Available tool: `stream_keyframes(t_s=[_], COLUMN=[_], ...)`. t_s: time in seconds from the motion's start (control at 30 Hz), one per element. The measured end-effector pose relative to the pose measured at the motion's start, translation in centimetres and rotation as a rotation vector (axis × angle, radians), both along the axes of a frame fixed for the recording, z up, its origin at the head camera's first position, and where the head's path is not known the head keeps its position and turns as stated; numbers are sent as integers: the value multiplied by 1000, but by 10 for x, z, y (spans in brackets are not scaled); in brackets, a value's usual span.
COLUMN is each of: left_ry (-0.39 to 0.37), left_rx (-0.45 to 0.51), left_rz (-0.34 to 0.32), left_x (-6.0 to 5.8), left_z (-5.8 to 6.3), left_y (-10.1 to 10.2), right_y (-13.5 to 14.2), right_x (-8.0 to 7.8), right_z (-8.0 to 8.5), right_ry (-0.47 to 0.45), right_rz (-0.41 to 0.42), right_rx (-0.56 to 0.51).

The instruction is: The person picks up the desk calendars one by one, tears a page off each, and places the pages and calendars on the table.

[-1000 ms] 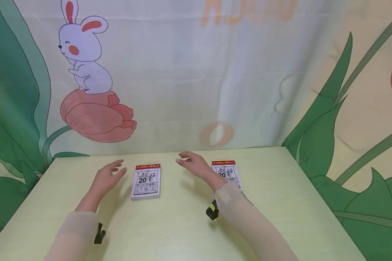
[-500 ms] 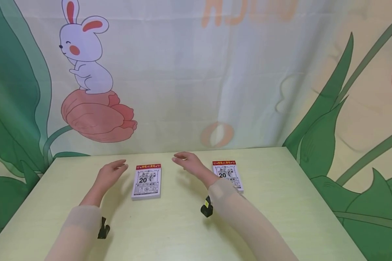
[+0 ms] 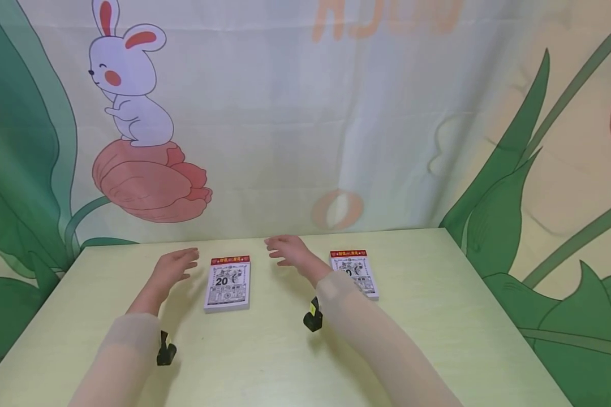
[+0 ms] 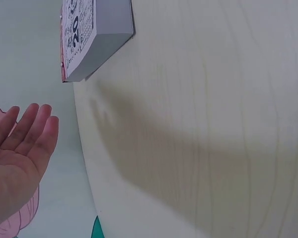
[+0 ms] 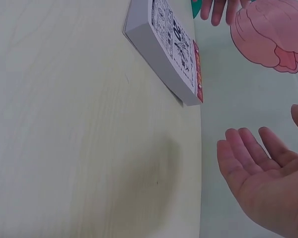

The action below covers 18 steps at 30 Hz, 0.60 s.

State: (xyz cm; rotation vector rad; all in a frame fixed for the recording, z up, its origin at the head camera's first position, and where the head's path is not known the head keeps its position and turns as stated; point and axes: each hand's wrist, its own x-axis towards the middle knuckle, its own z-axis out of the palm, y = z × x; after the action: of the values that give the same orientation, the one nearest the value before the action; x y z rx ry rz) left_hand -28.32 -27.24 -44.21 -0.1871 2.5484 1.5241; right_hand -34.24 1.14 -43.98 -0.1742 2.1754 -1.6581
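Note:
Two tear-off calendar pads with red tops and a big "20" lie on a pale green table [image 3: 285, 362]. The thick left pad [image 3: 227, 282] [image 4: 87, 34] [image 5: 169, 54] sits between my hands. My left hand [image 3: 175, 265] [image 4: 17, 144] hovers just left of it, fingers straight, holding nothing. My right hand [image 3: 287, 251] [image 5: 258, 168] hovers to the pad's right, palm open and empty. The second pad [image 3: 356, 271] lies behind my right forearm, partly hidden by the sleeve.
A cloth backdrop [image 3: 305, 113] printed with a rabbit, flowers and leaves hangs right behind the table's far edge. Small black wrist cameras [image 3: 165, 350] [image 3: 312, 316] sit under both forearms. Bare tabletop stretches toward the near edge.
Both hands have drifted slightly: the right hand moved left toward the thick pad, and the left hand edged a little forward. Neither pad has moved.

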Motion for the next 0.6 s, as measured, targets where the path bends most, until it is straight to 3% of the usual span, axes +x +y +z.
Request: stream_keyframes(t_s=[0.37, 0.6], left_ry=[-115, -173], left_rx=[173, 241], left_rz=[42, 75], left_x=[-8, -8], left_z=[-8, -11], left_y=[-7, -8], right_y=[2, -3], right_x=[-8, -10], right_z=[-3, -9], right_ry=[-193, -228], right_rz=[38, 22], right_rx=[-91, -176])
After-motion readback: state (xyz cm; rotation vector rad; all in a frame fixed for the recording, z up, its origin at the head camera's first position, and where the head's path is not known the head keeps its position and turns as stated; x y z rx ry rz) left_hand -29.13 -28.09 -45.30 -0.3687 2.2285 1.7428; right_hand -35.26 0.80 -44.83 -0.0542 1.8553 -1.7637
